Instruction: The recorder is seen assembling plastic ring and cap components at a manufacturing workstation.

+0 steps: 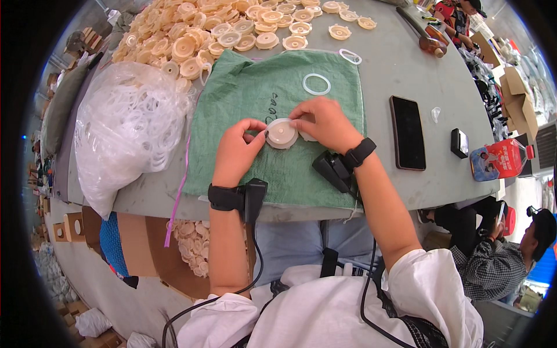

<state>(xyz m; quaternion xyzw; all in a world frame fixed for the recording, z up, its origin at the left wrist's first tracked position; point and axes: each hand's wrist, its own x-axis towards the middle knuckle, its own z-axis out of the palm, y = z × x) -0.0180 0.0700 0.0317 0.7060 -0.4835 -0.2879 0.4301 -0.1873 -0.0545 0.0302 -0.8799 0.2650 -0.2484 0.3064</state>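
Note:
On a green woven sack (232, 104), both my hands hold a round, pale plastic disc part (282, 134) by its rim. Thumb and fingers of my left hand (237, 148) pinch its left edge. My right hand (328, 124) is closed at the upper right edge, where a translucent ring seems to lie along the rim. Part of another whitish piece shows beneath the right hand, mostly hidden. Farther up the sack lies a loose white ring (318, 94); a smaller ring (351, 56) rests by the sack's far right corner.
Beige plastic discs (185, 46) are heaped at the back. A clear bag of rings (125, 127) stands left. To the right are a phone (408, 133), a small black box (459, 143), a red-capped jug (502, 159) and a hammer (426, 40). A person (499, 261) sits at right.

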